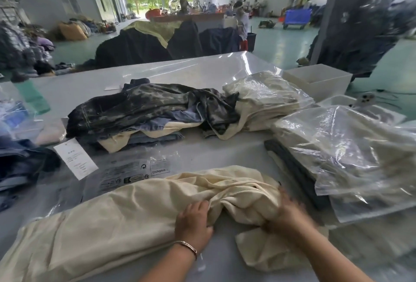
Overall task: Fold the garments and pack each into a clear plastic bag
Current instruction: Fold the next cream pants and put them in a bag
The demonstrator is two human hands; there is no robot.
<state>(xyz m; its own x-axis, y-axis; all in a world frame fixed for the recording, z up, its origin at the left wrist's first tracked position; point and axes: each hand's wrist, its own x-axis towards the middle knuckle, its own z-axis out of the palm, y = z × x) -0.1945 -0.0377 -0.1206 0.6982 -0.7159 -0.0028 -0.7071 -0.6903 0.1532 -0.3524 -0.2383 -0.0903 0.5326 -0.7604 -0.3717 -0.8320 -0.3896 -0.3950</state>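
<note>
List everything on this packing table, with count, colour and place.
cream garment: one, cream, near edge, unbagged
empty bag: one, clear with warning print, under the garment
paper tag: one, white, left of centre
unfolded pile: one, dark tie-dye, blue and cream, centre
packed bags: at least two, clear over cream, right
bins: two, white, far right
left hand: one, grips the cream garment
right hand: one, blurred, on bunched cloth

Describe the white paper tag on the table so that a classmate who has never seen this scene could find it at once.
Start at the pile of dark, bleach-marked garments in the middle of the table. Look off its near left corner: the white paper tag lies flat there, tilted. Unlike the printed clear plastic bag beside it, it is opaque white with small dark lines of print.
</note>
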